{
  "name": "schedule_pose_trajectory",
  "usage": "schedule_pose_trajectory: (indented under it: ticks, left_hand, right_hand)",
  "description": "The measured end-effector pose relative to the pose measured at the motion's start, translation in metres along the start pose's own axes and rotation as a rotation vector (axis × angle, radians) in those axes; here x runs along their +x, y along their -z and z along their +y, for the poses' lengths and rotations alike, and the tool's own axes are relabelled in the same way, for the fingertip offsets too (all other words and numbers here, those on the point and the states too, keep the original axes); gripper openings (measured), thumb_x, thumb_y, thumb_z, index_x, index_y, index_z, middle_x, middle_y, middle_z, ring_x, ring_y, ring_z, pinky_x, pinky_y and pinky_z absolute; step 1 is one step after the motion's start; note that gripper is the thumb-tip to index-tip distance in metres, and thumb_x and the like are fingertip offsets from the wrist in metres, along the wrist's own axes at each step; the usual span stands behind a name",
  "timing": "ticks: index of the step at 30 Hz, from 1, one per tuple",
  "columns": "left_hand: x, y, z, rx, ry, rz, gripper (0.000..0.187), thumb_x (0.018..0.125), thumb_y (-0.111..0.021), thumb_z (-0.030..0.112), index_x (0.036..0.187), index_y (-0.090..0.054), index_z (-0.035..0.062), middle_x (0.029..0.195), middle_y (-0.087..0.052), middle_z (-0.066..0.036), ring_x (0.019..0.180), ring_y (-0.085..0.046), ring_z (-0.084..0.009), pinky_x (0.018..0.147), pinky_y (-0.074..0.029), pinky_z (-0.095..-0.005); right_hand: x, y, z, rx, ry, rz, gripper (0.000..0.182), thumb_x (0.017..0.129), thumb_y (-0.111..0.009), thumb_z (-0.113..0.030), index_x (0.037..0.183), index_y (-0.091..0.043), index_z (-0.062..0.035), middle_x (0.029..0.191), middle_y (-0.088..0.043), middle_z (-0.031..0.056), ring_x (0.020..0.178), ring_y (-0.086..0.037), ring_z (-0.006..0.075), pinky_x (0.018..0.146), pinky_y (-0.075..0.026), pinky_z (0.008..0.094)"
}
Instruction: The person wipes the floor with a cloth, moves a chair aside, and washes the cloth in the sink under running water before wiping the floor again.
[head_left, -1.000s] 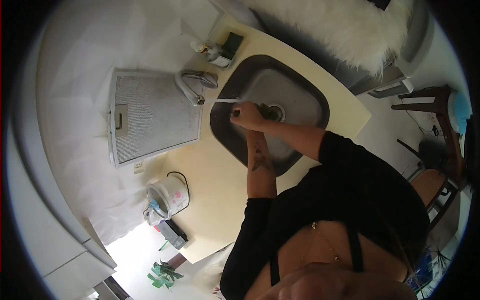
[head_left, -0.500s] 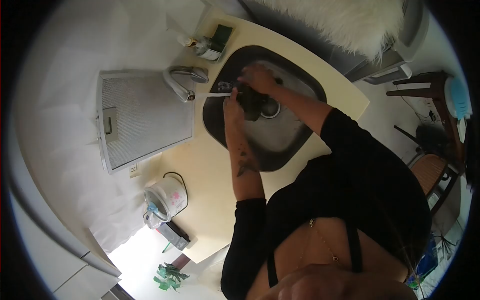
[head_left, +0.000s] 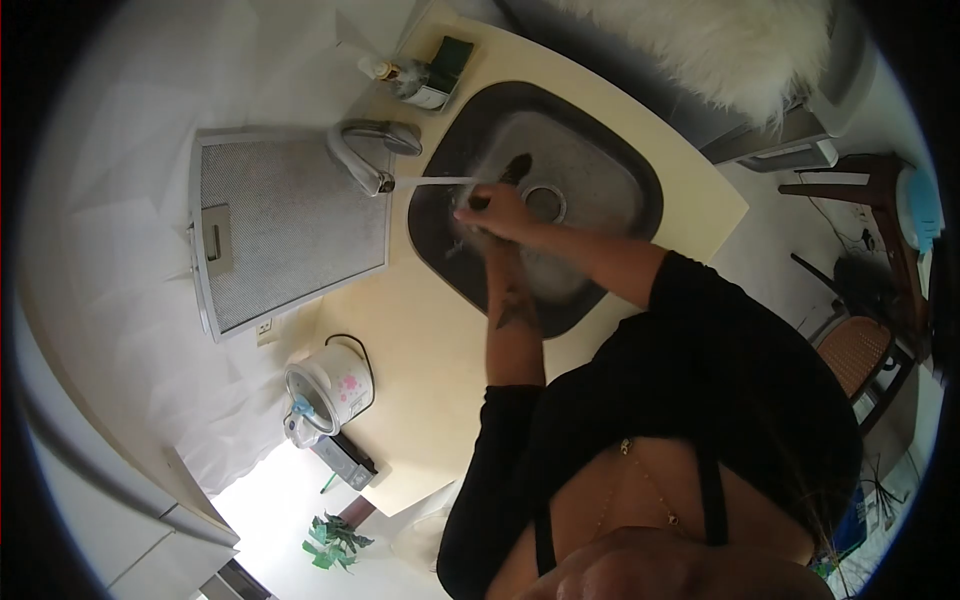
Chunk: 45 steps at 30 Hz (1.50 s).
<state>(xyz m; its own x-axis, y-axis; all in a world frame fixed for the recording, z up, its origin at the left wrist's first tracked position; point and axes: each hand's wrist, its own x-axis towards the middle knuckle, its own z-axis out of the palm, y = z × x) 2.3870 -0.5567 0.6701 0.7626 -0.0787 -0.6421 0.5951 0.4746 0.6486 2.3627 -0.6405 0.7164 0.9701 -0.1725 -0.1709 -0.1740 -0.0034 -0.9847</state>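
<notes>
In the sink (head_left: pixel 600 240), water runs from the tap (head_left: pixel 375 180) and falls by my hands. My right hand (head_left: pixel 505 210) has its fingers curled, with a dark patch showing between them. Just past its knuckles, a dark, wet, cloth-like thing (head_left: pixel 517 168) sticks out; its exact kind does not show. Lower down, my left hand (head_left: pixel 488 232) is mostly covered by the right one, and its fingers are hidden. The two hands touch or overlap. To their right the drain (head_left: pixel 544 204) is uncovered.
A metal mesh filter panel (head_left: pixel 290 220) leans against the wall beside the tap. A pump bottle (head_left: pixel 400 78) and a dark green sponge (head_left: pixel 452 58) stand behind the sink. On the counter (head_left: pixel 420 400) at left is a white pot with pink flowers (head_left: pixel 345 385).
The dark wad, spread wide between both hands before, now shows only as a narrow end. My right hand has come down over the left, and the drain is more exposed.
</notes>
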Motion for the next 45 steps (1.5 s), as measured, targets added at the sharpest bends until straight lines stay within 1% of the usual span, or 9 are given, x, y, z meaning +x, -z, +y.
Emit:
schedule_pose_trajectory:
  ticks: [5,16,19,21,31,33,40,42,45]
  left_hand:
    - [-0.031,-0.046,-0.013,0.011,0.033,-0.028,0.033,0.097,-0.041,0.03,0.115,-0.051,0.0042,0.106,-0.056,-0.008,0.099,-0.056,-0.0191,0.08,-0.046,-0.0335]
    - [-0.046,-0.023,0.056,0.273,0.12,-0.076,0.041,0.091,-0.053,0.036,0.113,-0.056,0.0023,0.108,-0.062,-0.008,0.096,-0.06,-0.0201,0.083,-0.048,-0.0332]
    - [-0.028,0.017,0.05,0.475,0.15,-0.07,0.047,0.09,-0.054,0.036,0.122,-0.051,0.0013,0.119,-0.058,-0.011,0.106,-0.056,-0.022,0.092,-0.043,-0.0334]
    - [-0.014,0.036,0.041,1.286,-0.126,-0.038,0.054,0.088,-0.056,0.031,0.131,-0.042,0.0008,0.133,-0.047,-0.012,0.116,-0.05,-0.0228,0.093,-0.042,-0.0342]
    - [-0.002,0.015,0.005,0.753,-0.31,-0.274,0.052,0.086,-0.057,0.015,0.133,-0.038,0.0027,0.127,-0.048,-0.015,0.113,-0.052,-0.026,0.091,-0.044,-0.0369]
    - [-0.007,0.009,0.013,0.397,-0.393,-0.277,0.039,0.09,-0.054,0.009,0.126,-0.041,0.0012,0.115,-0.052,-0.007,0.106,-0.054,-0.0196,0.09,-0.046,-0.0318]
    - [-0.033,-0.022,0.039,0.474,-0.277,-0.388,0.042,0.089,-0.05,0.004,0.13,-0.043,0.0045,0.119,-0.053,-0.01,0.108,-0.054,-0.0211,0.093,-0.044,-0.0319]
    - [-0.027,-0.018,0.046,1.185,-0.715,-0.286,0.055,0.081,-0.053,-0.003,0.134,-0.041,0.0056,0.123,-0.052,-0.012,0.111,-0.053,-0.0232,0.096,-0.042,-0.0331]
    - [-0.04,-0.021,0.047,1.257,-1.131,-0.473,0.054,0.076,-0.058,-0.001,0.128,-0.046,0.0011,0.118,-0.053,-0.021,0.114,-0.05,-0.0352,0.094,-0.042,-0.04]
  right_hand:
    - [0.055,0.041,0.011,-0.31,-0.056,0.127,0.023,0.07,-0.063,-0.016,0.081,-0.066,0.0046,0.079,-0.062,0.0271,0.079,-0.065,0.0348,0.072,-0.05,0.0406]
    - [0.055,0.07,0.037,-0.64,0.014,0.084,0.033,0.081,-0.062,-0.034,0.093,-0.069,-0.004,0.091,-0.065,0.0182,0.086,-0.061,0.0358,0.077,-0.048,0.0409]
    - [0.054,0.079,0.027,-0.712,0.053,-0.04,0.037,0.08,-0.064,-0.039,0.092,-0.069,-0.0041,0.093,-0.064,0.0174,0.092,-0.06,0.0342,0.08,-0.047,0.0408]
    - [0.048,0.071,0.018,-0.639,0.069,-0.177,0.042,0.075,-0.067,-0.04,0.089,-0.068,-0.0007,0.092,-0.063,0.0193,0.09,-0.058,0.037,0.08,-0.045,0.0441]
    - [0.01,0.053,-0.002,-0.31,0.309,-0.105,0.029,0.072,-0.069,-0.024,0.089,-0.063,-0.0017,0.09,-0.062,0.0123,0.083,-0.06,0.0301,0.078,-0.046,0.0404]
    - [0.019,0.073,0.018,0.239,0.051,-0.241,0.04,0.071,-0.074,-0.025,0.1,-0.058,-0.0029,0.097,-0.062,0.0101,0.089,-0.06,0.0216,0.075,-0.046,0.0389]
    - [0.015,0.084,-0.011,0.447,-0.466,-0.445,0.055,0.074,-0.074,-0.042,0.112,-0.055,-0.007,0.099,-0.061,0.0086,0.088,-0.06,0.0163,0.078,-0.047,0.0288]
    - [0.022,0.081,-0.002,0.573,-0.589,-0.629,0.058,0.072,-0.076,-0.04,0.115,-0.054,-0.0067,0.106,-0.06,0.0093,0.094,-0.059,0.0186,0.083,-0.047,0.0326]
    - [0.031,0.083,0.003,0.392,-0.567,-0.712,0.053,0.07,-0.077,-0.035,0.113,-0.057,-0.0096,0.107,-0.059,0.0109,0.094,-0.059,0.0207,0.081,-0.048,0.0363]
